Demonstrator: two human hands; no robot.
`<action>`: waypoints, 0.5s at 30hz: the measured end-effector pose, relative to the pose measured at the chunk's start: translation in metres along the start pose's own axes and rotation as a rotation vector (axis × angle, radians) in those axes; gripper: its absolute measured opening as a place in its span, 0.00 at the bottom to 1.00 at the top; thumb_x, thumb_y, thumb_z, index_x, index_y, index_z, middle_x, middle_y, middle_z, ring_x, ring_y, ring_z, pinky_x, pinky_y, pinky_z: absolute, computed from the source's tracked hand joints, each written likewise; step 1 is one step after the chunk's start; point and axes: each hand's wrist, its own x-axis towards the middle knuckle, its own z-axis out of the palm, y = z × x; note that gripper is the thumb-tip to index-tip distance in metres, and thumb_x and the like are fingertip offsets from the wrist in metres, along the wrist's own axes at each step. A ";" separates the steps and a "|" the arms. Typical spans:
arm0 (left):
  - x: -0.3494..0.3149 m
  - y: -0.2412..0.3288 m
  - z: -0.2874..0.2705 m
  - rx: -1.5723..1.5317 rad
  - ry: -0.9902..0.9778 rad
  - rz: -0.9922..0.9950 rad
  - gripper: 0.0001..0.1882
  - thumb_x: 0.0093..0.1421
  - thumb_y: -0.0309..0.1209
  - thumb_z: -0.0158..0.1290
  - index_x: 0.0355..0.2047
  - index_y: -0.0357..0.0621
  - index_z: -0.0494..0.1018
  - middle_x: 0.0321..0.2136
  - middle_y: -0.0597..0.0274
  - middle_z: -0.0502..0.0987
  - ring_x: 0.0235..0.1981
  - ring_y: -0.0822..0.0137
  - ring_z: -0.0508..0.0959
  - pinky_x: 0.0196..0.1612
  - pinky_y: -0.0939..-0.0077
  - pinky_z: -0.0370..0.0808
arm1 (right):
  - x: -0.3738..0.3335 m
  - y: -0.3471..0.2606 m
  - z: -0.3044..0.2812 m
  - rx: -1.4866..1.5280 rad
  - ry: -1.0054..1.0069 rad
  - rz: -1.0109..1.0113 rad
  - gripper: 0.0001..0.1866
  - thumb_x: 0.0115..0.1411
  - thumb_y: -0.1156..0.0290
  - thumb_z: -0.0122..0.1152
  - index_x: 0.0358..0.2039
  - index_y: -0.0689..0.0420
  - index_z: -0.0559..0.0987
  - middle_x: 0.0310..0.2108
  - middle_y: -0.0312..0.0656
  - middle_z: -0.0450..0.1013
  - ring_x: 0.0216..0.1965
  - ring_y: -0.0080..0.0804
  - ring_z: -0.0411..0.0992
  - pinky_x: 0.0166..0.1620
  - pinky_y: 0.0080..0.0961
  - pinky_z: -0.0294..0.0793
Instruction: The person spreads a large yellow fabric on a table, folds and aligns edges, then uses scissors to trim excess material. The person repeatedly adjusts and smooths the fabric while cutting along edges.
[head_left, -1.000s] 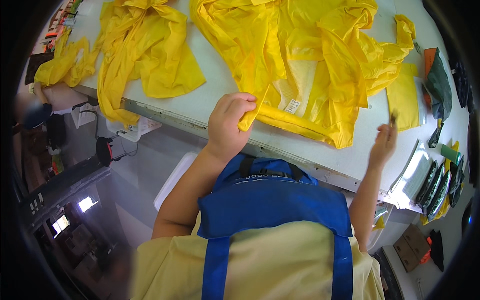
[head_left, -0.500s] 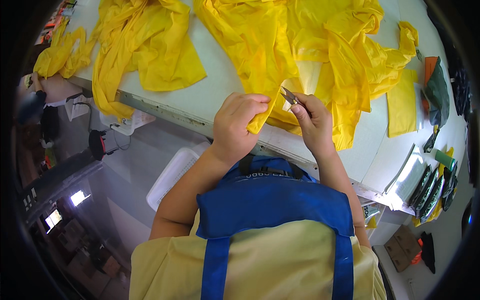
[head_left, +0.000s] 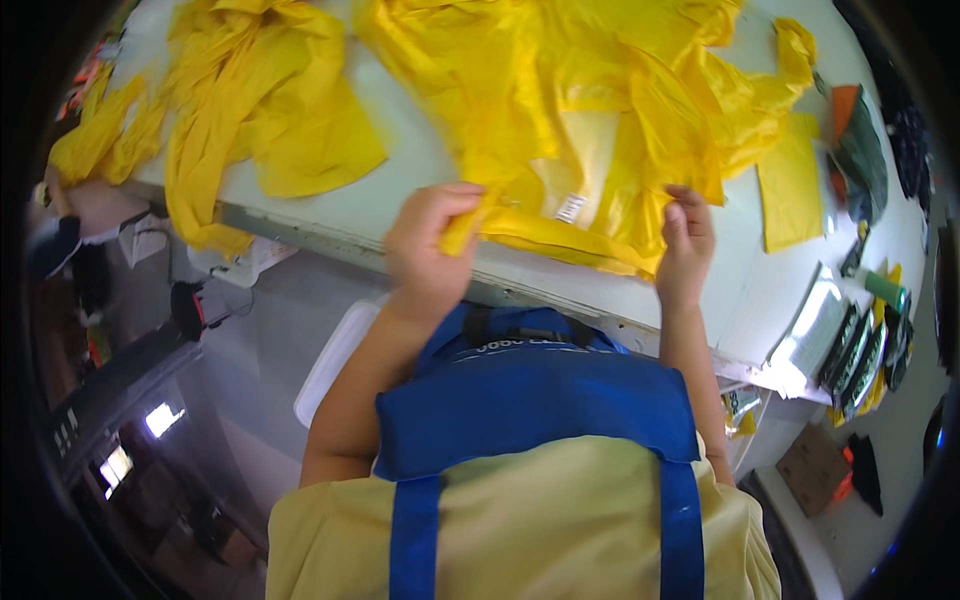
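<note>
A yellow raincoat-like garment [head_left: 480, 80] lies rumpled on the table, its lower hem stretched between my hands. My left hand [head_left: 428, 240] is closed on a folded yellow edge at the hem's left end. At the right end, my right hand [head_left: 688, 250] is closed beside the fabric; whether it also pinches the cloth is unclear. A dark bit of the small thread snips [head_left: 684, 205] shows at its fingers, blurred and mostly hidden. Between the hands, a small white label [head_left: 571, 208] shows on the garment near a pale inner panel [head_left: 587, 150].
More yellow garments [head_left: 290, 120] hang over the table edge [head_left: 330, 245] at left. A flat yellow piece [head_left: 790, 190], a dark green bundle [head_left: 860, 165] and black packets [head_left: 850, 365] lie at right. A white bin [head_left: 335, 365] stands below; another person's arm [head_left: 62, 215] shows far left.
My hands have moved apart, the left one leftward and the right one rightward. The snips have come away from the fabric edge, and the hem with its label now shows between the hands.
</note>
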 end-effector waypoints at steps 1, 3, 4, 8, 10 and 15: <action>-0.004 -0.005 -0.001 -0.053 0.020 -0.112 0.05 0.54 0.17 0.54 0.30 0.37 0.70 0.35 0.55 0.77 0.34 0.69 0.76 0.40 0.78 0.72 | 0.006 0.011 -0.022 0.005 0.163 0.058 0.12 0.59 0.70 0.58 0.39 0.64 0.75 0.32 0.35 0.72 0.34 0.18 0.65 0.40 0.15 0.64; -0.005 -0.009 -0.009 -0.121 0.062 -0.216 0.03 0.58 0.20 0.51 0.34 0.36 0.70 0.36 0.56 0.77 0.36 0.74 0.74 0.41 0.81 0.71 | 0.007 0.033 -0.072 -0.383 0.237 0.082 0.12 0.58 0.69 0.59 0.38 0.63 0.75 0.31 0.34 0.71 0.31 0.15 0.63 0.36 0.11 0.61; -0.004 -0.009 -0.012 -0.097 0.048 -0.238 0.05 0.57 0.20 0.52 0.35 0.36 0.70 0.37 0.55 0.76 0.37 0.72 0.74 0.43 0.79 0.71 | 0.006 0.049 -0.096 -0.571 0.272 0.103 0.12 0.58 0.68 0.59 0.38 0.63 0.75 0.30 0.33 0.70 0.29 0.14 0.62 0.34 0.09 0.60; 0.009 0.011 -0.006 0.376 0.033 0.081 0.13 0.53 0.19 0.54 0.40 0.37 0.70 0.41 0.52 0.73 0.42 0.60 0.72 0.48 0.68 0.68 | -0.018 0.066 -0.115 -0.310 0.096 0.484 0.11 0.53 0.70 0.62 0.35 0.62 0.75 0.26 0.31 0.69 0.26 0.16 0.64 0.30 0.14 0.62; 0.010 0.019 0.004 0.506 -0.030 0.334 0.19 0.48 0.20 0.55 0.43 0.38 0.70 0.46 0.49 0.70 0.48 0.49 0.69 0.52 0.60 0.64 | -0.022 0.064 -0.119 0.018 0.017 0.560 0.08 0.54 0.72 0.60 0.33 0.60 0.74 0.23 0.27 0.65 0.21 0.12 0.58 0.25 0.12 0.56; 0.000 0.043 0.082 -0.095 -0.561 0.195 0.20 0.51 0.23 0.56 0.45 0.39 0.68 0.46 0.50 0.70 0.48 0.54 0.70 0.51 0.66 0.68 | -0.040 0.033 -0.087 0.418 0.033 0.393 0.03 0.56 0.73 0.58 0.30 0.56 0.74 0.20 0.22 0.59 0.16 0.07 0.48 0.19 0.10 0.43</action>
